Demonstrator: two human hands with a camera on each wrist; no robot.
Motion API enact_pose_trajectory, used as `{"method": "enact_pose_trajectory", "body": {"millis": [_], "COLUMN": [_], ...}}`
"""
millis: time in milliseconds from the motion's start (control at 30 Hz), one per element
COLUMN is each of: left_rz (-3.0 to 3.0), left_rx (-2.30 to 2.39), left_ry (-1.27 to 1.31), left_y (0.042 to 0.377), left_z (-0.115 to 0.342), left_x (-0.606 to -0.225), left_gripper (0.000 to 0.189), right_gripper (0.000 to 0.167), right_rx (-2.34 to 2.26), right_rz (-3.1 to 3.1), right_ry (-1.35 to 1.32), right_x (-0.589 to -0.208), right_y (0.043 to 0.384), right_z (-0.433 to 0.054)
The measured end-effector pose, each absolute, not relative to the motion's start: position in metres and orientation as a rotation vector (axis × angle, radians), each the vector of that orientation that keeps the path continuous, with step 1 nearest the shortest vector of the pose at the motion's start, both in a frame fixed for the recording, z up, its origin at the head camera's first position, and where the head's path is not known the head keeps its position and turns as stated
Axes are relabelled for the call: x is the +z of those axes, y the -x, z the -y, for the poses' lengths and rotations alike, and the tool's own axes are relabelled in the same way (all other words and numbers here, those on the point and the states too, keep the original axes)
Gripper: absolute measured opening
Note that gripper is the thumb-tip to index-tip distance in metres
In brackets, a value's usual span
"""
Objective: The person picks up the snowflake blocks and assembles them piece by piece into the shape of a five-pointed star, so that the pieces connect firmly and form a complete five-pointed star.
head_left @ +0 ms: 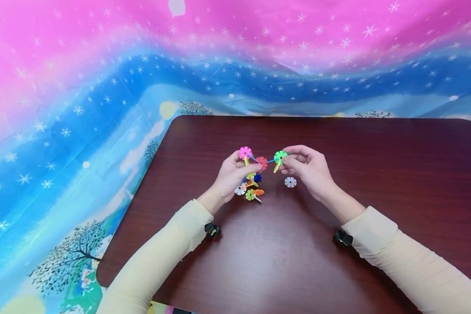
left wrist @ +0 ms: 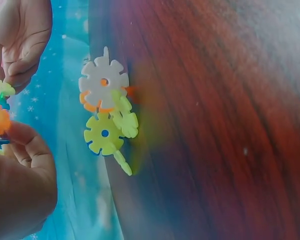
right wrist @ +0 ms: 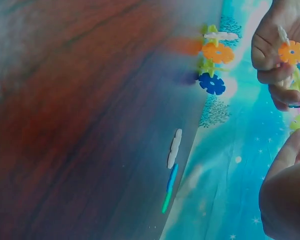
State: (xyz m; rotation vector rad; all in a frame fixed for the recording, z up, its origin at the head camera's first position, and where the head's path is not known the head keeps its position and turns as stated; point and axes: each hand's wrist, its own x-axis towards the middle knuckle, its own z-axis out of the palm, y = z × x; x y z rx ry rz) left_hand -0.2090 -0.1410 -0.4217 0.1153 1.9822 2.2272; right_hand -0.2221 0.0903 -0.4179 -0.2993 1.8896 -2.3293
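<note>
My left hand (head_left: 228,175) grips a linked chain of slotted plastic snowflake discs above the table. The chain has a pink disc (head_left: 245,152), a red disc (head_left: 261,163) under the left thumb and blue ones seen edge-on. At its right end, my right hand (head_left: 312,171) pinches a green disc (head_left: 280,157), from which a yellow disc (head_left: 276,167) sticks down. In the right wrist view, an orange disc (right wrist: 292,52) shows against the left hand (right wrist: 270,50). The left fingers partly cover the chain's lower part.
A joined cluster of discs, among them a yellow-green disc (left wrist: 104,134) and a white disc (left wrist: 102,80), rests on the brown table (head_left: 396,183) below the left hand. A loose white disc (head_left: 290,182) lies below the right. Snowflake-patterned cloth (head_left: 235,65) hangs behind.
</note>
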Motion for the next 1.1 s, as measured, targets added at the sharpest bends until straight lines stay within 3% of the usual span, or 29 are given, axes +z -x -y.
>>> {"method": "enact_pose_trajectory", "body": {"millis": [700, 900, 1100], "left_rz": [-2.091, -2.021, -1.999], "left_rx": [2.203, 2.203, 2.206], "left_ry": [-0.217, -0.101, -0.055], "left_y": [0.208, 0.209, 0.207], "left_z": [0.143, 0.148, 0.153], "left_x": [-0.424, -0.422, -0.424], "left_gripper": [0.024, 0.020, 0.021], "right_gripper": [0.029, 0.037, 0.037], "right_rx": [-2.208, -1.986, -1.467], "right_rz": [-2.044, -2.201, -2.578], "right_ry": [0.388, 0.336, 0.365], "right_x": [-0.418, -0.416, -0.425], "right_y": [0.223, 0.243, 0.271], "right_z": [-0.087, -0.100, -0.125]}}
